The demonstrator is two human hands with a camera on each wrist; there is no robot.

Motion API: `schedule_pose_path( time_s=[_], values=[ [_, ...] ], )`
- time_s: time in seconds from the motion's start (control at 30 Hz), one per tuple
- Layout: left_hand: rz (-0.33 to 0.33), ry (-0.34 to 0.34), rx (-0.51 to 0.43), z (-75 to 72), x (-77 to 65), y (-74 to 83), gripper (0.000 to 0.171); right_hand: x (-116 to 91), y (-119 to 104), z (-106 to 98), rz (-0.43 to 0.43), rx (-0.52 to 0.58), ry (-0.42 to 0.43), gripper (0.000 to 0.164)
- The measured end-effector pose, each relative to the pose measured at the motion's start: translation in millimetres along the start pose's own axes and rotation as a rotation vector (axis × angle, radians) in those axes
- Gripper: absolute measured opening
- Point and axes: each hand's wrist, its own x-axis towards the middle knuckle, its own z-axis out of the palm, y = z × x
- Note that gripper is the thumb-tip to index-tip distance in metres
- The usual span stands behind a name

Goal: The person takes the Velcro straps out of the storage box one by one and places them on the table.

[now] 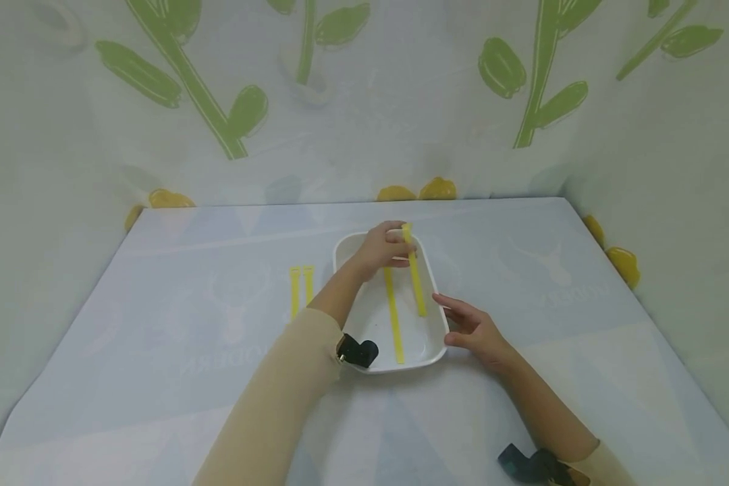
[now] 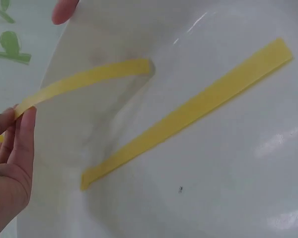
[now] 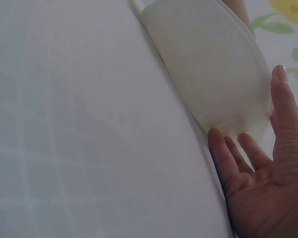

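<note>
My left hand (image 1: pixel 384 250) is over the far end of a white basin (image 1: pixel 364 324). Thumb and fingertips pinch one end of a narrow yellow strap (image 2: pixel 84 82), whose other end hangs down along the basin's right inner wall. A second yellow strap (image 2: pixel 198 109) lies flat on the basin floor, partly behind the left hand in the head view. Outside, against the basin's right wall, rests my right hand (image 1: pixel 475 334), its fingers loosely spread and thumb near the rim (image 3: pixel 264 54).
Two more yellow straps (image 1: pixel 295 290) with wider heads lie on the table left of the basin, partly hidden by the left sleeve (image 1: pixel 279 398). A pale patterned cloth covers the table (image 1: pixel 571 385). A leaf-printed curtain (image 1: pixel 401 101) hangs behind.
</note>
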Motion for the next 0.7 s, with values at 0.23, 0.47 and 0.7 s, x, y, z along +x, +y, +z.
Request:
schedule_pose_path(
  time_s=[0.23, 0.47, 0.7],
  values=[
    [0.040, -0.030, -0.059, -6.8, -6.9, 10.6, 0.065, 1, 0, -2, 0.025, -0.023, 0.019, 0.058],
    [0.104, -0.039, -0.012, -20.2, -10.8, 19.7, 0.058, 1, 2, -5, 0.001, -0.005, 0.012, 0.058],
    [0.141, -0.016, 0.004, -40.1, -16.6, 28.3, 0.074, 2, 3, -6, -0.033, -0.005, -0.010, 0.060]
  ],
)
